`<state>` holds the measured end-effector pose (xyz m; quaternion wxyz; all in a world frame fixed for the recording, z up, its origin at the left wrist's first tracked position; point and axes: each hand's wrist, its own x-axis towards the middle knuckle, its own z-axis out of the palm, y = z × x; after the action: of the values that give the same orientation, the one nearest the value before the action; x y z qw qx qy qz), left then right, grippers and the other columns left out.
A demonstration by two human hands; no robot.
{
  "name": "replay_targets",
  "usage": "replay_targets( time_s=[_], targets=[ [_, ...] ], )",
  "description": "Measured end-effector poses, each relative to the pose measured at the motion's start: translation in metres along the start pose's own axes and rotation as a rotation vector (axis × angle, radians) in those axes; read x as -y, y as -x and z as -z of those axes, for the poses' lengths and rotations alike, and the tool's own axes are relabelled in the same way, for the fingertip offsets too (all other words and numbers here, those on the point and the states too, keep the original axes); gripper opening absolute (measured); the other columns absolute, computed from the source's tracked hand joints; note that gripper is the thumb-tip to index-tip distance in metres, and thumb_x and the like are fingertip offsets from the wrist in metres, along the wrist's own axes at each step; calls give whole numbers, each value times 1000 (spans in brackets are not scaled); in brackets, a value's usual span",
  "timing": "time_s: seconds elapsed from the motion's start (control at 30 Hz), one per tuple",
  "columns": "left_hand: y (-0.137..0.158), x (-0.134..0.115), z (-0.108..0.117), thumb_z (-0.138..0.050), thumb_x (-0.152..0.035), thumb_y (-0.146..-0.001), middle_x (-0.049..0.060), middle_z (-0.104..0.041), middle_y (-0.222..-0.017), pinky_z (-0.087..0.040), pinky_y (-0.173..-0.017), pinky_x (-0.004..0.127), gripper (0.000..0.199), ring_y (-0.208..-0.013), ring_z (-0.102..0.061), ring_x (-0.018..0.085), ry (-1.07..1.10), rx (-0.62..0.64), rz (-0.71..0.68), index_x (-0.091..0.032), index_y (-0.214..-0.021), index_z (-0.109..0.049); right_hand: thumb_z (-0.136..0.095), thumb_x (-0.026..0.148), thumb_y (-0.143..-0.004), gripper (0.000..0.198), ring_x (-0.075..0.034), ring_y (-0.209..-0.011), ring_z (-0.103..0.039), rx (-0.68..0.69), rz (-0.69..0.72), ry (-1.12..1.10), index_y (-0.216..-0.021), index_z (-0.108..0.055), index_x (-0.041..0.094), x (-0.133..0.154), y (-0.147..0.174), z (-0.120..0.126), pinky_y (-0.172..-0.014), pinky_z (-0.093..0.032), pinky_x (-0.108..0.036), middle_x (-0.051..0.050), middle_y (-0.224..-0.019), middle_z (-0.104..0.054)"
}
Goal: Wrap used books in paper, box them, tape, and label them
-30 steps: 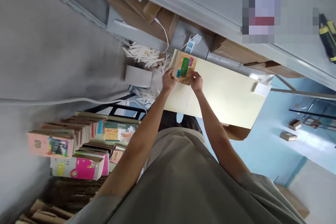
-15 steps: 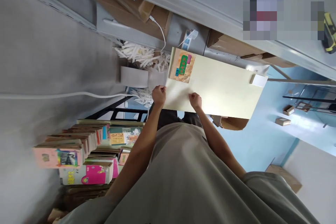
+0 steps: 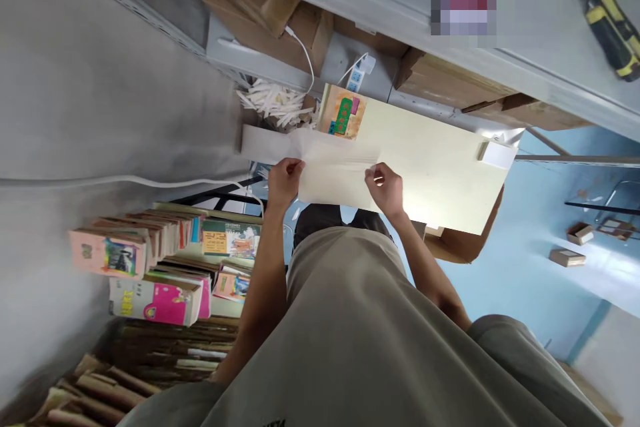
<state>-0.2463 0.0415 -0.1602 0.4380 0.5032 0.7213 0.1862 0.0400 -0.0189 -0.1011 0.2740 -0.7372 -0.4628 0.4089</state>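
A thin, whitish, see-through sheet [image 3: 333, 152] stretches between my two hands over the near left part of a cream tabletop [image 3: 430, 160]. My left hand [image 3: 285, 181] pinches its left end, just off the table's left edge. At its right end, the fingertips of my right hand [image 3: 387, 188] are pinched together on it. Just beyond the sheet lies a book [image 3: 356, 121] with an orange cover and a green title panel; the sheet covers its near edge. Whether the sheet is film or paper, I cannot tell.
A white block [image 3: 496, 153] sits at the tabletop's right end. Beyond the table are white strips [image 3: 275, 101], a power strip [image 3: 355, 79] and cardboard boxes [image 3: 450, 83]. Stacked books [image 3: 173, 300] stand at lower left. A yellow-black cutter [image 3: 613, 33] lies upper right.
The see-through sheet now shows plainly, raised between my hands and partly over the book. My hands have moved further apart. The view has shifted slightly.
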Motion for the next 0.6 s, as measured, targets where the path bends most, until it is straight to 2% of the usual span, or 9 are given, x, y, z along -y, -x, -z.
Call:
replay_targets(
  time_s=[0.13, 0.23, 0.3, 0.43, 0.53, 0.6],
  targets=[
    [40, -59, 0, -74, -39, -102, 7, -84, -97, -65, -85, 34, 21, -87, -79, 23, 131, 87, -161, -20, -105, -82, -70, 61, -107, 35, -22, -80, -82, -83, 32, -176, -95, -67, 28, -3, 23, 73, -75, -68, -36, -3, -86, -79],
    [73, -104, -24, -75, -43, -104, 5, -80, -95, -65, -81, 33, 23, -83, -77, 21, 148, 164, -237, -22, -107, -82, -72, 67, -108, 40, -22, -75, -82, -134, 49, -273, -96, -67, 29, -25, 45, 137, -70, -67, -36, -2, -83, -77],
    [91, -128, -57, -75, -44, -105, 4, -79, -93, -66, -81, 32, 22, -83, -77, 21, 129, 199, -260, -22, -108, -82, -74, 71, -107, 44, -21, -73, -80, -174, 64, -278, -96, -68, 29, -52, 57, 178, -68, -67, -36, -2, -81, -76],
    [108, -152, -149, -74, -38, -105, 6, -83, -98, -66, -89, 37, 17, -91, -79, 23, 41, 242, -326, -22, -108, -80, -78, 80, -102, 54, -21, -73, -76, -210, 43, -228, -91, -70, 28, -131, 65, 241, -67, -63, -35, -3, -81, -78],
    [107, -150, -212, -76, -32, -103, 9, -84, -103, -65, -100, 42, 9, -98, -80, 27, -105, 269, -320, -23, -104, -78, -78, 91, -94, 66, -22, -77, -78, -142, -48, -236, -92, -72, 25, -199, 52, 264, -69, -64, -35, -6, -84, -81],
    [102, -142, -241, -78, -28, -102, 13, -83, -112, -63, -111, 47, 7, -107, -80, 31, -221, 245, -295, -22, -107, -78, -79, 94, -90, 71, -24, -79, -79, -104, -141, -234, -93, -73, 24, -238, 38, 266, -71, -66, -37, -8, -86, -83]
  ],
)
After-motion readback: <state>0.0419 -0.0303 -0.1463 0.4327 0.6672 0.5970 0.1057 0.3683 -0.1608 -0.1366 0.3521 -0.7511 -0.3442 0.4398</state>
